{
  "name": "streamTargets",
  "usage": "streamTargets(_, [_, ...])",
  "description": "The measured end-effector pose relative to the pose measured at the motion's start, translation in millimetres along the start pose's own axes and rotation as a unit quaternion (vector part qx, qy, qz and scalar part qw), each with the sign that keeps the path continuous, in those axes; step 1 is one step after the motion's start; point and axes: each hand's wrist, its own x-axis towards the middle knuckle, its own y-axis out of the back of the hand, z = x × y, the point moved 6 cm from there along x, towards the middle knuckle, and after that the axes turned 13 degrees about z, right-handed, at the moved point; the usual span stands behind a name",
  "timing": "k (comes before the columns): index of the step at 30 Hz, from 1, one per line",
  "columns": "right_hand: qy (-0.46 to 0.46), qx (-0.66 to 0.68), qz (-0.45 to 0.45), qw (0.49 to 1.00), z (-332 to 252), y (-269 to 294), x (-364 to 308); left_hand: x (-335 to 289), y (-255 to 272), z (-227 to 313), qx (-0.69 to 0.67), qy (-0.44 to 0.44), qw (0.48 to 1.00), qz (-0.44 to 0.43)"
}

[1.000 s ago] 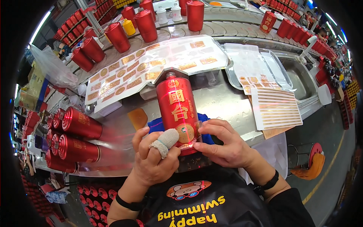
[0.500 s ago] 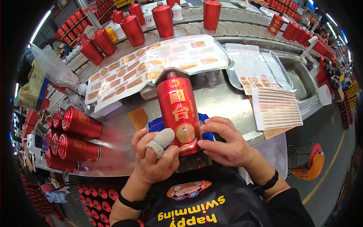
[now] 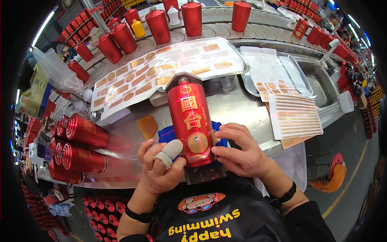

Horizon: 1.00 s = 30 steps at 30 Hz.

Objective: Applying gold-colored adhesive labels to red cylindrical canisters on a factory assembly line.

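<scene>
A red bottle (image 3: 179,117) with gold characters and a round gold label (image 3: 197,143) lies tilted in a dark cradle (image 3: 206,174), its neck pointing away from me. Against its lower left side rests my left hand (image 3: 161,167), fingers curled, one wrapped in a pale cloth finger cover (image 3: 169,151). My right hand (image 3: 240,151) grips the lower right side with thumb and fingers. Beside its fingertips a small gold piece (image 3: 212,138) shows at the bottle's edge; whether it is stuck down I cannot tell. Blue cloth (image 3: 165,134) shows under the bottle.
Behind the bottle lies a white sheet of gold labels (image 3: 161,66). A sheet of gold strips (image 3: 296,117) lies at right, near a metal sink (image 3: 320,80). Several red bottles (image 3: 86,131) lie at left. More stand on a curved conveyor (image 3: 213,30) at the back.
My left hand has shifted slightly left, its covered finger moving off the round label toward the bottle's edge. Bottles on the conveyor have moved right. My right hand stays nearly still.
</scene>
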Motion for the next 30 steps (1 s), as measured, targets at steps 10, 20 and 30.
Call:
streamTargets(10, [-0.009,0.003,0.015,1.0,1,0,2,26,-11,15,-0.106,0.103,0.989,0.012])
streamTargets(20, [-0.015,0.003,0.025,1.0,4,3,1,39,-22,22,-0.065,0.092,0.994,0.008])
streamTargets(30, [-0.055,0.019,0.04,0.998,3,-9,3,32,-28,17,-0.102,0.149,0.983,0.029])
